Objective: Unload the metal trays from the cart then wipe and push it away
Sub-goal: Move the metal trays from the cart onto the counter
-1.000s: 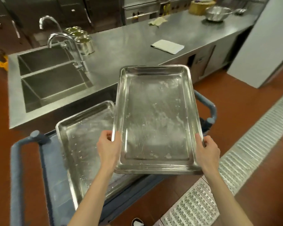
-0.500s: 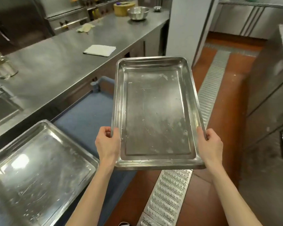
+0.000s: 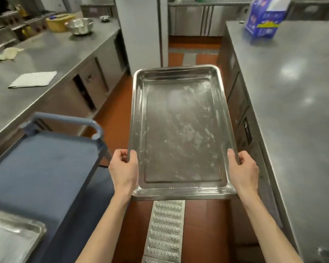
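You hold a metal tray (image 3: 181, 130) level over the red floor (image 3: 118, 103), between the cart (image 3: 42, 168) and the right counter (image 3: 296, 95). Your left hand (image 3: 124, 170) and right hand (image 3: 242, 170) clamp its long rims near the close end. It is rectangular, shallow, scuffed and streaked white, with nothing in it. A second tray (image 3: 13, 242) lies on the cart.

Both bare forearms reach forward from the body, roughly parallel and well apart. The left hand (image 3: 124, 170) clamps the near left edge of the metal tray (image 3: 180, 130), thumb lying on top of the rim, fingers curled underneath out of sight. The right hand (image 3: 242, 170) mirrors it on the tray's near right edge, thumb over the rim, fingers tucked below. Both wrists are nearly straight, holding the tray about level in mid-air.
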Available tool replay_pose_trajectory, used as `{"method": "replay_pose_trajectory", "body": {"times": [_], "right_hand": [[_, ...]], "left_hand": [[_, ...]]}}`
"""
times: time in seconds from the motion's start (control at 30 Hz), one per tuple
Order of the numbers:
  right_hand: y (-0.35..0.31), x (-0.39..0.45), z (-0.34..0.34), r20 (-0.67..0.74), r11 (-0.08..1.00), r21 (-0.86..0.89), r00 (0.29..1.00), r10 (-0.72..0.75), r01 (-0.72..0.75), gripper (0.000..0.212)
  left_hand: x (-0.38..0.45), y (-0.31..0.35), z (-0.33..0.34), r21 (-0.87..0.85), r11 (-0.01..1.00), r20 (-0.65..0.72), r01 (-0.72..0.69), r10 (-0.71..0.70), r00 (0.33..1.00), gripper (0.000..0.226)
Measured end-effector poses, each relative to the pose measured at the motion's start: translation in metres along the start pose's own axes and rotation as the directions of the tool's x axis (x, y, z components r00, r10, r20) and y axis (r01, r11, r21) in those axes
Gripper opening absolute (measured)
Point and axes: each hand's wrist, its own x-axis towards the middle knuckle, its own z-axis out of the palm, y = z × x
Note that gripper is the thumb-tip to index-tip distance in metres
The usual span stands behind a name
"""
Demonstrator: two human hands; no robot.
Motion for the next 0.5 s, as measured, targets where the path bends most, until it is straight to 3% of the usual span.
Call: {"method": "replay_pose_trajectory", "body": {"times": [0.27, 0.5], "right_hand": [[0.058, 0.014, -0.076, -0.221, 0.991, -0.017, 0.967, 0.124, -0.131, 0.051], [0.093, 0.006, -0.127, -0.376, 0.958, 0.035, 0.885, 0.275, -0.283, 0.048]], "left_hand": [[-0.036, 0.028, 0.092, 0.03, 0.995, 0.197, -0.098, 0.09, 0.976, 0.013], [-0.059, 0.051, 0.167, 0.011, 0.987, 0.44, -0.158, 0.137, 0.887, 0.014]]}}
